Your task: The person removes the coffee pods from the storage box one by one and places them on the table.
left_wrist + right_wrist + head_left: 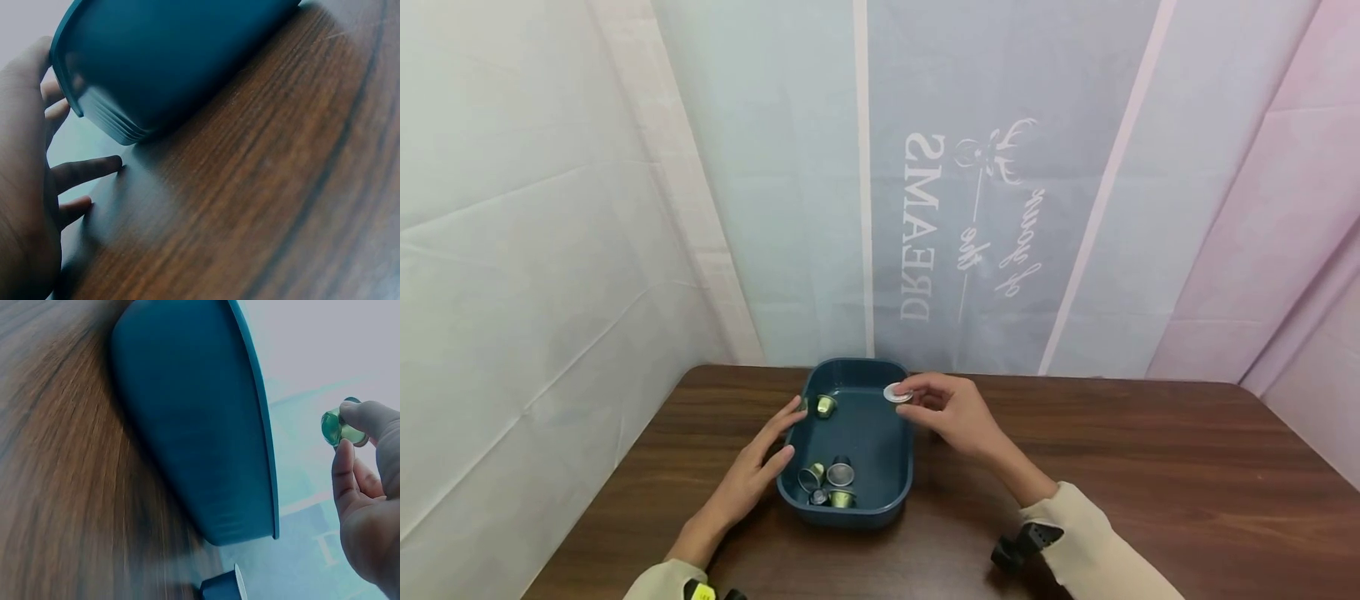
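A dark blue plastic tray (850, 433) stands on the table. Over its right rim, my right hand (955, 412) pinches a green coffee capsule (340, 428) between thumb and fingertips, its pale round lid turned up in the head view. My left hand (748, 475) rests at the tray's left side, fingers spread and touching the rim. One green-gold capsule (825, 406) lies in the tray's far left part. Several more are grouped at its near end, among them a gold-green capsule (842, 498) and a dark one with a silver lid (840, 473).
In the right wrist view a dark blue capsule (222, 586) sits on the wooden table (56, 456), close beside the tray. A printed fabric curtain (970, 333) hangs behind the table's far edge, and pale fabric (550, 292) hangs at the left.
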